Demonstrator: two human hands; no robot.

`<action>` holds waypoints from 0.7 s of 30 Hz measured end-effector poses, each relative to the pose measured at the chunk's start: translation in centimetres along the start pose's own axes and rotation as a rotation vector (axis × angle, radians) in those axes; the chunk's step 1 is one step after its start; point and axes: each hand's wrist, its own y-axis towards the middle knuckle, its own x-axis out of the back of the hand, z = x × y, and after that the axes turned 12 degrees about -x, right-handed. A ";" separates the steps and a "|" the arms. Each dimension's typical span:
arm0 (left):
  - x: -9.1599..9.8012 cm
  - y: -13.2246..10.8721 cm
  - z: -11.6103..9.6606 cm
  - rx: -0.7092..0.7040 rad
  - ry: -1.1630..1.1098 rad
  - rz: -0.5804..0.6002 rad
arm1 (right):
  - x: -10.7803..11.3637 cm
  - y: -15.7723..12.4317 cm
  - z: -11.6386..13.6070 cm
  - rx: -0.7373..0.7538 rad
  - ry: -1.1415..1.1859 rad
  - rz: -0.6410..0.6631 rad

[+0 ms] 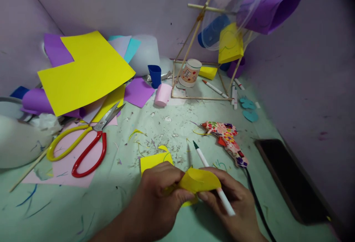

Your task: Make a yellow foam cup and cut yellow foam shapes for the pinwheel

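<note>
My left hand (163, 194) pinches the left side of a small curved piece of yellow craft foam (201, 181). At the opposite side, my right hand (234, 201) grips the same piece between thumb and fingers. An uncapped white marker (226, 201) with a dark green tip is also held in my right hand, slanting up and to the left behind the foam. Just beyond my left hand lies a flat yellow foam scrap (155, 160) with a green curved line on it. My fingers partly hide the curved piece.
Left are large scissors (88, 140) and stacked foam sheets (85, 72). A floral-patterned glue gun (227, 140) and its cord lie to the right, near a phone (291, 179). Behind stand a stick frame (191, 44), a decorated paper cup (190, 72) and a pink foam cylinder (163, 95).
</note>
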 end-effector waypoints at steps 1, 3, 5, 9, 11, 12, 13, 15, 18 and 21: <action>0.0 0.0 0.0 0.001 0.001 0.003 | -0.1 0.1 0.0 0.021 0.013 -0.011; 0.0 0.1 0.0 0.020 0.001 0.019 | -0.2 0.2 0.0 0.060 0.047 -0.031; 0.0 0.2 0.0 0.031 0.021 0.024 | -0.4 0.2 0.0 0.088 0.074 -0.037; -0.3 0.0 0.0 0.008 0.080 -0.026 | -0.6 0.0 -0.1 0.101 0.067 -0.006; -0.3 -0.1 0.1 -0.015 0.091 -0.038 | -0.6 -0.1 -0.1 0.113 0.068 -0.007; -0.3 -0.1 0.1 -0.025 0.094 -0.032 | -0.6 0.0 -0.2 0.124 0.073 -0.007; -0.3 -0.1 0.1 -0.027 0.090 -0.022 | -0.6 0.0 -0.2 0.138 0.079 -0.007; -0.1 -0.1 0.1 -0.013 0.072 -0.001 | -0.5 0.1 -0.2 0.166 0.082 -0.010; 0.1 0.0 0.3 -0.022 0.062 0.039 | -0.4 0.1 -0.5 0.226 0.030 -0.021; 0.4 -0.2 0.7 -0.064 0.092 0.081 | -0.2 0.2 -0.7 0.296 -0.022 -0.016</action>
